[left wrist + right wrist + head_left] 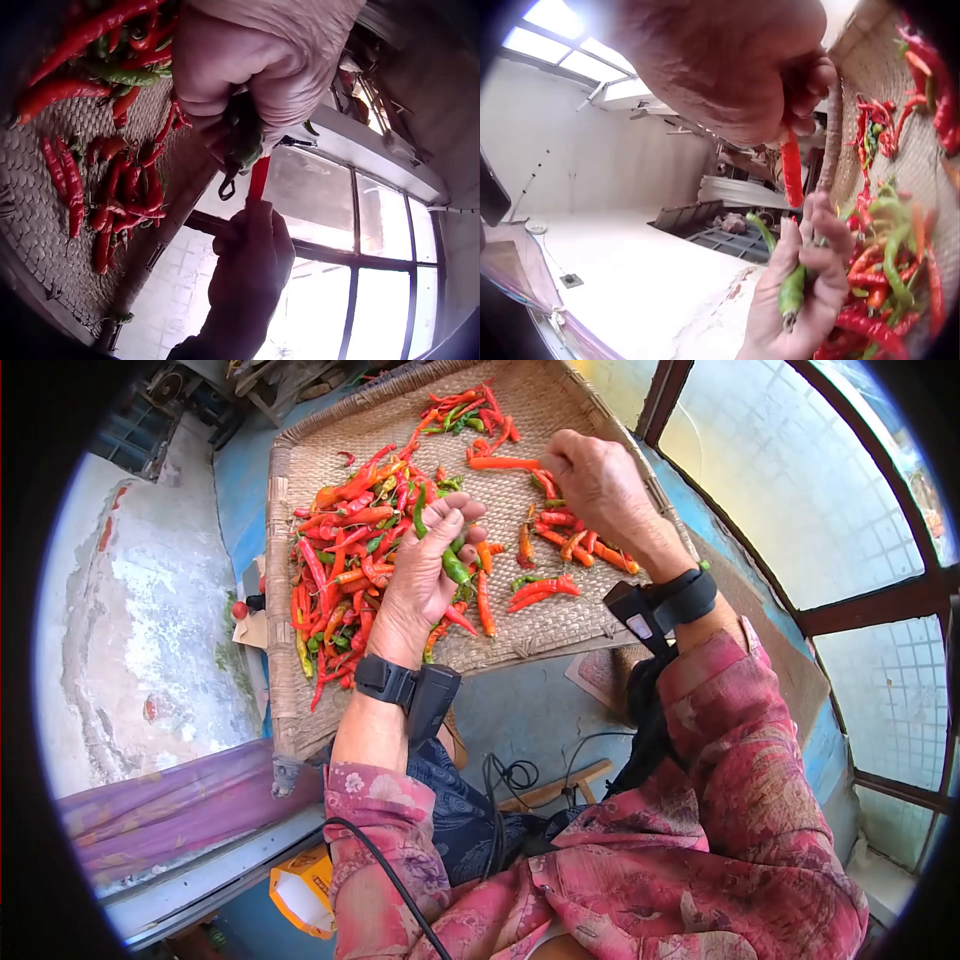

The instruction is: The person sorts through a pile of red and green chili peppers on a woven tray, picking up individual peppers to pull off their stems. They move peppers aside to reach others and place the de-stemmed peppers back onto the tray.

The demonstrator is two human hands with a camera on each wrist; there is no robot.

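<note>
My left hand (425,570) is over the big pile of chili peppers (335,575), its fingers curled round green chili peppers (456,567). The stem end of one green chili (791,296) sticks out below the palm in the right wrist view. My right hand (600,485) is over the right side of the woven tray (278,500), pinching an orange-red chili pepper (505,463) by one end. That chili's other end points toward my left hand, as the right wrist view also shows. Below the right hand lies a smaller group of red chilies (590,545).
Another small heap of red and green chilies (470,410) lies at the tray's far end. Near the front edge are a few loose red chilies (543,590). A framed window (790,480) stands at the right. Black cables (510,770) hang below the tray.
</note>
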